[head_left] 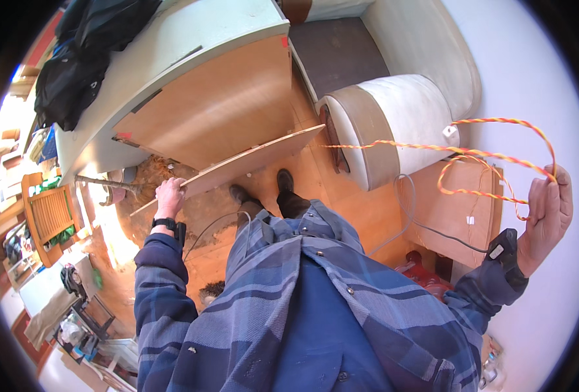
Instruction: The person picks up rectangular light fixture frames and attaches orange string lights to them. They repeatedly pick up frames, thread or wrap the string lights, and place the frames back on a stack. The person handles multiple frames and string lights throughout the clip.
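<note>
My left hand (170,196) is closed over the top edge of a thin wooden board (257,153), which stands tilted in front of my feet. Off to the right, my right hand (546,212) is raised beside the wall, its fingers pinched round a red and yellow twisted wire (485,154). The wire loops out from those fingers, and one long strand stretches left across the sofa arm toward the board. A small white piece (450,132) shows by the upper loop. The board's lower edge is hidden from me.
A pale cabinet with a wooden panel (230,98) stands ahead, a black bag (80,59) on it. A sofa (407,117) is ahead right, a light wooden box (452,202) nearer. A grey cable (410,222) hangs by my right side. A wooden chair (49,215) stands left.
</note>
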The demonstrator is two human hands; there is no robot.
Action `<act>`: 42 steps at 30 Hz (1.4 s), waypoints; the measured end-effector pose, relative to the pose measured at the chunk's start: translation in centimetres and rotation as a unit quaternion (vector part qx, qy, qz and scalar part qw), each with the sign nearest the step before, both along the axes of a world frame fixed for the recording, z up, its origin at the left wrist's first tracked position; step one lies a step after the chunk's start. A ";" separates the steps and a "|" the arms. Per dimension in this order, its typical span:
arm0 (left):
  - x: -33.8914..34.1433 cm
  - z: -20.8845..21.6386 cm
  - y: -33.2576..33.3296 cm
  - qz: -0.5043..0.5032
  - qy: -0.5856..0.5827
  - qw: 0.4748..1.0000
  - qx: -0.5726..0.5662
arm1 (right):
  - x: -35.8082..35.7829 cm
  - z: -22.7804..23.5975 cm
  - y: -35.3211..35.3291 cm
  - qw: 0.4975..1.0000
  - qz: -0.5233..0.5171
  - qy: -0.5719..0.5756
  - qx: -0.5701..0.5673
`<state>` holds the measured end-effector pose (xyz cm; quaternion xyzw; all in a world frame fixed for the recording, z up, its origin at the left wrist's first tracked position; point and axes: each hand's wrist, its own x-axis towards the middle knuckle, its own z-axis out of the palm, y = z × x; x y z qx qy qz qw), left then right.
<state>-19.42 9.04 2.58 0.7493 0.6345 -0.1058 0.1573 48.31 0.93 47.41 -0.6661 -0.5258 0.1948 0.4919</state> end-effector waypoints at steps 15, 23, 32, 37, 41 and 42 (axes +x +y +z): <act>2.6 1.7 -5.0 0.053 -0.163 0.978 0.120 | -42.7 2.3 12.2 0.719 0.675 -0.138 -0.088; 2.6 4.0 -9.6 0.053 -0.197 0.975 0.090 | -60.9 -5.6 11.4 0.545 0.811 -0.209 0.049; 4.2 2.5 -12.9 0.140 -0.298 0.913 0.242 | -66.2 -12.3 10.8 0.515 0.835 -0.177 -0.087; 5.3 2.3 -14.5 0.210 -0.326 0.874 0.293 | -66.3 -13.5 13.1 0.495 0.850 -0.163 -0.077; 5.6 2.3 -16.6 0.252 -0.364 0.853 0.276 | -66.2 -14.3 16.9 0.503 0.838 -0.176 -0.117; 5.9 2.2 -17.1 0.259 -0.363 0.845 0.295 | -65.9 -14.5 18.2 0.512 0.829 -0.168 -0.148</act>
